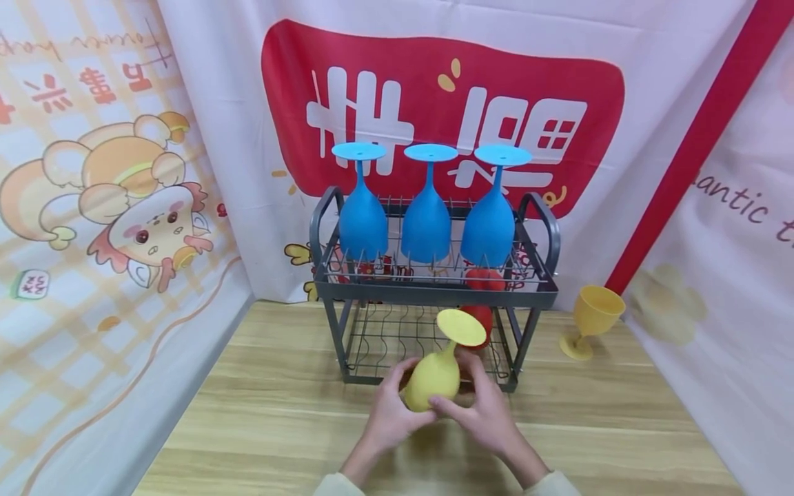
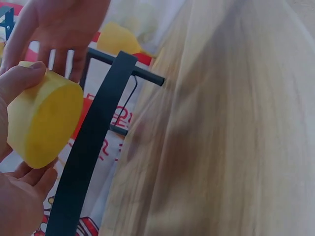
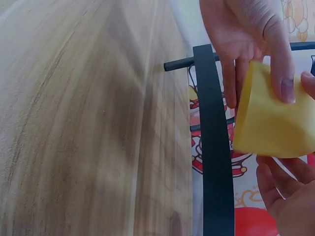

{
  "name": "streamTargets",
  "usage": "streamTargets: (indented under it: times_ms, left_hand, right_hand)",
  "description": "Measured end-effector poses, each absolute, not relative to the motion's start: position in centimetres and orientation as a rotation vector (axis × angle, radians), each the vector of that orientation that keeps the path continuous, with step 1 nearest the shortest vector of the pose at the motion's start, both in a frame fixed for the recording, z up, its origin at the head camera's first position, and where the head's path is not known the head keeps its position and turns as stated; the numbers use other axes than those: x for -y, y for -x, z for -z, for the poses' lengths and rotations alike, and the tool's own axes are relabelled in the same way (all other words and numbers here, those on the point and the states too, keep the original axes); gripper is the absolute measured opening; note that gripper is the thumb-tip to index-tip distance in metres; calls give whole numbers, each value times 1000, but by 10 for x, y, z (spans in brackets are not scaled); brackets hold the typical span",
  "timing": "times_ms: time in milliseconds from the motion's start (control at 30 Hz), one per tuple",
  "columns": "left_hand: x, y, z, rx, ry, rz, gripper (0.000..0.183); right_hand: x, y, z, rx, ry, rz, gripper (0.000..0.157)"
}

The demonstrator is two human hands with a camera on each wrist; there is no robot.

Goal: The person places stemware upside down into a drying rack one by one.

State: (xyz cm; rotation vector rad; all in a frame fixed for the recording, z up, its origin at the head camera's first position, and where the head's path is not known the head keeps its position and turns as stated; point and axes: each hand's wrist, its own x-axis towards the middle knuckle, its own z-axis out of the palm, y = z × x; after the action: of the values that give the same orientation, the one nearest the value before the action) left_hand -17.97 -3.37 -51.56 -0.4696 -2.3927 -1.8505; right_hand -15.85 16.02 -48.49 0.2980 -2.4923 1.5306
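Note:
Both hands hold a yellow goblet low in front of a two-tier dark rack. The goblet is upside down and tilted, its round foot up and to the right. My left hand grips the bowl from the left side, and my right hand grips it from the right with the thumb across the front. In the left wrist view the bowl's rim and yellow bottom end face the camera, close to the rack's bar. Three blue goblets stand upside down in a row on the top tier.
Partly hidden on the lower tier, at its right, is a red goblet. Another yellow goblet stands upright on the wooden table, right of the rack. Printed curtains close off the back and sides.

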Motion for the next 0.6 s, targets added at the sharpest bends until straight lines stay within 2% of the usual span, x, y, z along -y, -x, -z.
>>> streamTargets:
  times_ms: [600]
  left_hand:
    - [40,175,519,2331,596,1865,91]
  right_hand:
    - [-161,159,489,2439,-250,-1448,81]
